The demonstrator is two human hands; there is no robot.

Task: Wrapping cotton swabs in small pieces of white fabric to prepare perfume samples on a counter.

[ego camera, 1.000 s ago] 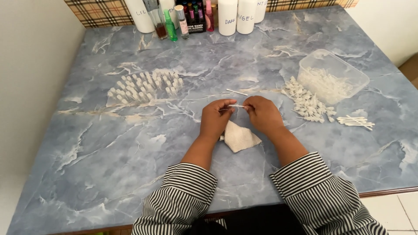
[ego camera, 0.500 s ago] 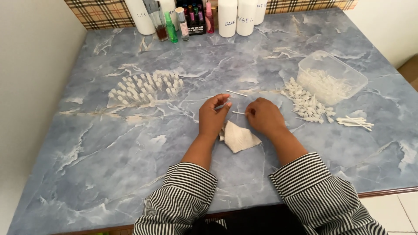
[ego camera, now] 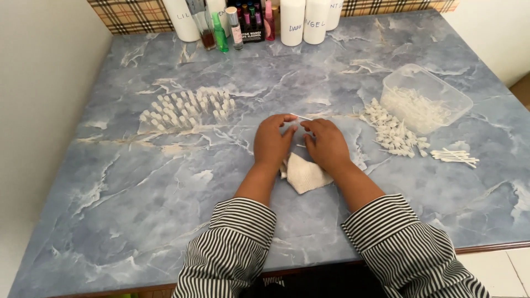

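A single view, from a camera worn on the person's head, looks steeply down and forward over the blue marbled tabletop (ego camera: 165, 221). It sits above the near edge, where striped sleeves enter from the bottom of the frame, and faces the far edge, lined with bottles (ego camera: 292, 22) against a plaid strip. The view is near enough to take in almost the whole tabletop, from the left edge along a pale wall to the right edge, cut off at the far right corner. No second view shares the scene.
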